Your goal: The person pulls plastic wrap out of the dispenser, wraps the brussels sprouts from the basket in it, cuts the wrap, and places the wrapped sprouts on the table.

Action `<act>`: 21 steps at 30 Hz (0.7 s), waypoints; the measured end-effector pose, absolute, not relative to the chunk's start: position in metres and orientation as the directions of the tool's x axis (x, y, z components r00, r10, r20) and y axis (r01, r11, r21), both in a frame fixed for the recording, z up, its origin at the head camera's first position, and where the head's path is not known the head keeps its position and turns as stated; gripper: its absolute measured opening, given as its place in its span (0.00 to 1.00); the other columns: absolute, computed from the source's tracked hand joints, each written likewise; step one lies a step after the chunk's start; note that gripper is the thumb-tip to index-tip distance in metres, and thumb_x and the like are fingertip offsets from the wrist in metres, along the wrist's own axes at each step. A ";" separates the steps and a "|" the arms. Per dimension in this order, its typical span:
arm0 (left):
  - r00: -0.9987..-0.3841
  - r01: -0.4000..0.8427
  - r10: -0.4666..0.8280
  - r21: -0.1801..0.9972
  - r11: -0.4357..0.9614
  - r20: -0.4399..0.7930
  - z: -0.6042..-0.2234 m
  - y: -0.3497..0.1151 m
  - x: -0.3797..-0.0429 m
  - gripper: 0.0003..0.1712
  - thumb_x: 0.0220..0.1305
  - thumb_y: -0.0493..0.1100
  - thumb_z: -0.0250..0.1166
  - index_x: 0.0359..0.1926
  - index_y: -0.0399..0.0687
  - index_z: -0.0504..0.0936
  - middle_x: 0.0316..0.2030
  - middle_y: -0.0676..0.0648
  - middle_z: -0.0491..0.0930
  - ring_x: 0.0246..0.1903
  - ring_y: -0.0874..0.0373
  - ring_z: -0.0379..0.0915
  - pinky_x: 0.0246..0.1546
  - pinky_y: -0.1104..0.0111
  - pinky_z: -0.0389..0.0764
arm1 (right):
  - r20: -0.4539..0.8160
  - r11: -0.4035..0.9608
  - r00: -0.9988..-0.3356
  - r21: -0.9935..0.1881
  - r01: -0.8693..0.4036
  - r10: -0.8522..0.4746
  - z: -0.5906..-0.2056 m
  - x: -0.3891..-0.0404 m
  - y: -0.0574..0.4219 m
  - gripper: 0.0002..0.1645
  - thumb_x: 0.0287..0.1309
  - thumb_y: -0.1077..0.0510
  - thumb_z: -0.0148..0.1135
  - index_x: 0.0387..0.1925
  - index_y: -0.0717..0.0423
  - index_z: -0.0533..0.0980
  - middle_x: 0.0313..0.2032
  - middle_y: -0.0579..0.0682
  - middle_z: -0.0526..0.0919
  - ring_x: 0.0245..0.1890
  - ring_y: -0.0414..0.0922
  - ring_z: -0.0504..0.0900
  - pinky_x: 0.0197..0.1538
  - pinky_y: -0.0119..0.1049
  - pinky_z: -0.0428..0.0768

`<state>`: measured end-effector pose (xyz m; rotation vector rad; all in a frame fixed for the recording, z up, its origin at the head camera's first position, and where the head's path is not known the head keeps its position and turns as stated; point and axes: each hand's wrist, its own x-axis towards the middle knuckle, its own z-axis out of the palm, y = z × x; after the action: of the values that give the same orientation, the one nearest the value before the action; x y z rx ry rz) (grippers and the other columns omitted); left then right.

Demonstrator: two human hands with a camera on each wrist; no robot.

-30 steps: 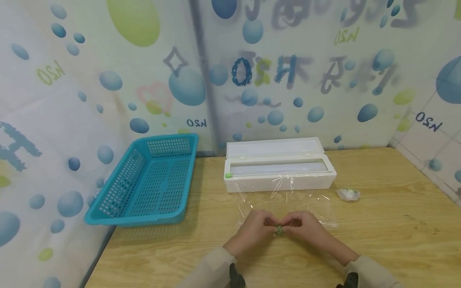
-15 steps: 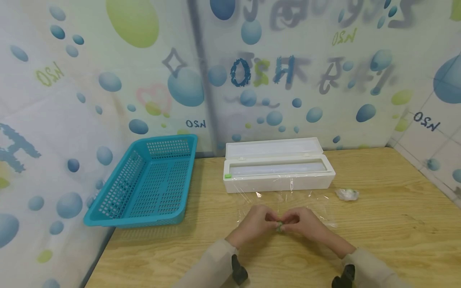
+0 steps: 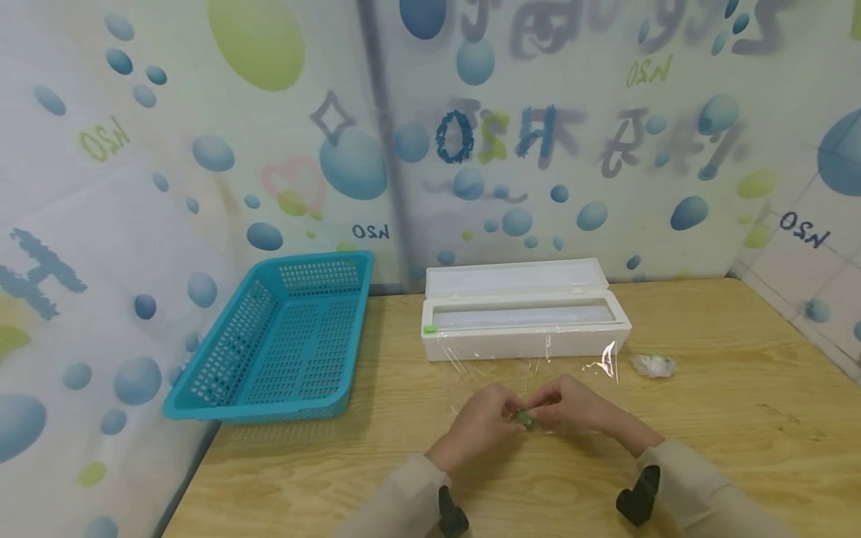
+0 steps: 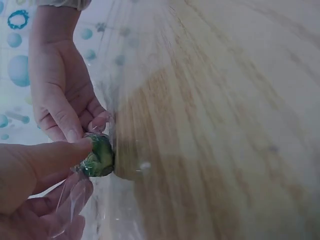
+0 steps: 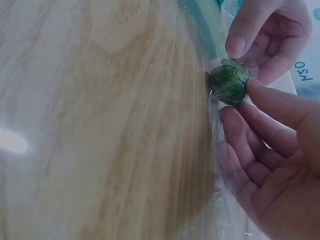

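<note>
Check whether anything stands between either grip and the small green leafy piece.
Yes: clear film. It wraps the green leafy piece, lying at least partly between it and the left grip and right grip. Nothing else visible stands in the way.

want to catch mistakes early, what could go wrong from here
The small green vegetable is pinched between fingers, so it might slip out. The clear film spread in front of the open white box looks creased, so it could bunch up or wrap loosely.
</note>
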<state>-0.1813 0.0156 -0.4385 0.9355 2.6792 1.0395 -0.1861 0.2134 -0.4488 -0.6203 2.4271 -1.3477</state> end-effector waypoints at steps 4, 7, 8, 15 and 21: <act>-0.789 0.510 0.602 0.675 0.534 0.121 -0.440 0.018 -0.186 0.09 0.48 0.31 0.69 0.33 0.40 0.83 0.30 0.53 0.80 0.28 0.68 0.73 0.31 0.80 0.72 | -0.030 0.477 -0.878 -0.848 -0.231 -0.477 -0.450 -0.185 0.213 0.13 0.53 0.58 0.64 0.37 0.65 0.81 0.34 0.52 0.84 0.33 0.39 0.79 0.35 0.30 0.77; -0.786 0.477 0.611 0.714 0.512 0.087 -0.440 0.017 -0.192 0.07 0.49 0.30 0.68 0.33 0.40 0.83 0.29 0.53 0.81 0.28 0.69 0.74 0.31 0.80 0.73 | 0.009 0.463 -0.887 -0.850 -0.250 -0.461 -0.451 -0.184 0.213 0.14 0.53 0.57 0.65 0.38 0.65 0.80 0.34 0.53 0.84 0.34 0.39 0.80 0.36 0.31 0.78; -0.786 0.462 0.615 0.726 0.510 0.068 -0.439 0.017 -0.194 0.07 0.49 0.30 0.68 0.33 0.40 0.83 0.29 0.53 0.81 0.28 0.69 0.74 0.31 0.80 0.73 | 0.039 0.453 -0.886 -0.849 -0.273 -0.461 -0.452 -0.183 0.213 0.14 0.53 0.57 0.65 0.37 0.65 0.80 0.34 0.52 0.84 0.34 0.39 0.80 0.36 0.31 0.78; -0.761 0.447 0.648 0.718 0.533 -0.008 -0.436 0.018 -0.210 0.06 0.49 0.32 0.69 0.32 0.38 0.84 0.28 0.50 0.83 0.27 0.67 0.76 0.31 0.80 0.74 | 0.189 0.410 -0.865 -0.820 -0.399 -0.464 -0.454 -0.179 0.207 0.14 0.47 0.58 0.69 0.35 0.63 0.80 0.29 0.45 0.82 0.28 0.36 0.78 0.31 0.30 0.78; -0.748 0.531 0.662 0.646 0.549 0.052 -0.430 0.019 -0.209 0.10 0.50 0.36 0.70 0.36 0.41 0.83 0.30 0.52 0.81 0.30 0.66 0.74 0.32 0.79 0.72 | 0.072 0.500 -0.900 -0.811 -0.303 -0.430 -0.450 -0.185 0.204 0.14 0.45 0.60 0.69 0.35 0.63 0.80 0.27 0.47 0.82 0.27 0.38 0.78 0.31 0.31 0.78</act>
<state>-0.2092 0.0189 -0.4303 1.0087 2.5861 0.9774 -0.1847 0.2040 -0.4501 -0.6391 2.5975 -1.3624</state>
